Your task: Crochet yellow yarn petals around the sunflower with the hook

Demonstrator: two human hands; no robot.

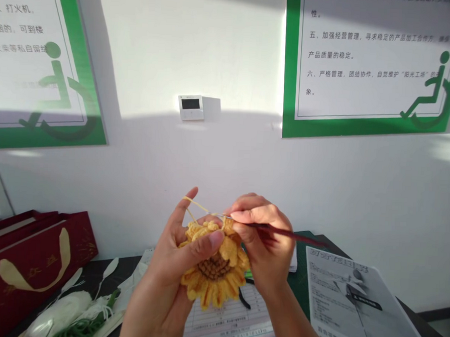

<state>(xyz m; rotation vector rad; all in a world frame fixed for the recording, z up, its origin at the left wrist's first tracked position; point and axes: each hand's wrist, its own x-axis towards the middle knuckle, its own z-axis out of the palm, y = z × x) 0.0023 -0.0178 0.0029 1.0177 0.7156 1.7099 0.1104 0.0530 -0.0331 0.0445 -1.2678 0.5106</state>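
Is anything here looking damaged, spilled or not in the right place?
Nothing clearly stands out. The crocheted sunflower in the left hand looks whole where it shows, and its yarn runs to the hook in the right hand. The papers and red bag show no tears.

Crocheted sunflower (215,288) in the left hand (161,291): yellow-orange petals (228,251), brown ribbed centre (214,266); dark red crochet hook (293,236) in the right hand (262,246), pale yellow yarn (198,205) between the hands

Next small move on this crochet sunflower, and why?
Probably hook the yellow yarn and draw it through: the crochet hook in the right hand reaches the petal edge, and the yarn runs taut from the left hand, whose thumb pins the crochet sunflower.
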